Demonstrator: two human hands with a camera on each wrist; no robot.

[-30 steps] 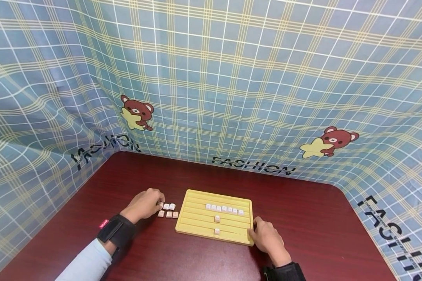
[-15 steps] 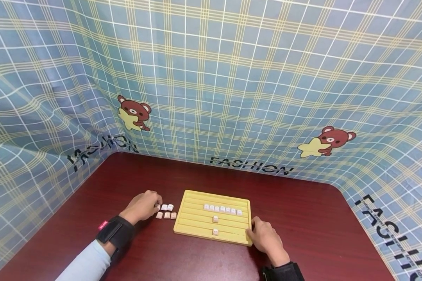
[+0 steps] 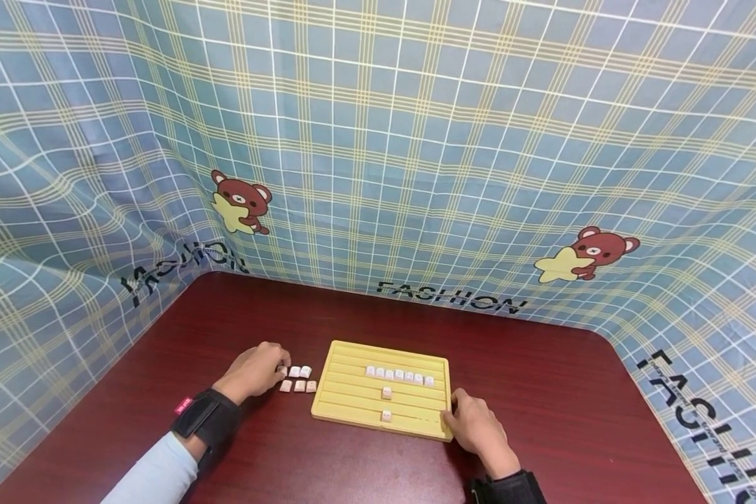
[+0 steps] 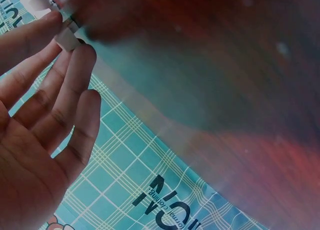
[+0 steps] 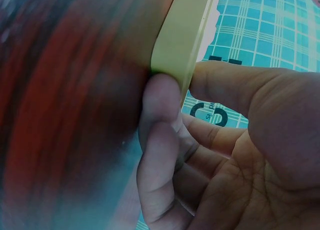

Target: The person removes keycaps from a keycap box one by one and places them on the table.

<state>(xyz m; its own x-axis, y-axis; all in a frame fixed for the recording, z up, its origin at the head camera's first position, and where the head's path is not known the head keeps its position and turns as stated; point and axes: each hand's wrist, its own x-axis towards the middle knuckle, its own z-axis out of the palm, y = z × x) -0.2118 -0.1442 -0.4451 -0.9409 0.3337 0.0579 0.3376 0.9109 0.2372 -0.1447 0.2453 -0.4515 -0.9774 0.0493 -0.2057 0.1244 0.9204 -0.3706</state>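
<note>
At the left of the head view, my left hand [image 3: 255, 371] is at the end of a small group of white keycaps. Thumb and fingers pinch a keycap [image 4: 67, 40] in the left wrist view. My right hand [image 3: 475, 423] grips the near right corner of a yellow ridged tray [image 3: 346, 406]. In the right wrist view the thumb lies over one face of the tray [image 5: 181, 34] and fingertips press its edge. On the tray stand a row of several white keycaps [image 3: 400, 375], a single keycap [image 3: 386, 393] below it, and another keycap [image 3: 386, 415] nearer the front.
Left of the tray, loose white keycaps [image 3: 300, 372] lie in a back row, with pinkish keycaps [image 3: 299, 386] in front. Everything rests on a dark red table [image 3: 353, 469]. A plaid curtain [image 3: 378, 175] rises behind and at both sides.
The head view has shifted slightly. Both hands stay where they were, the left at the keycaps and the right on the tray's corner.
</note>
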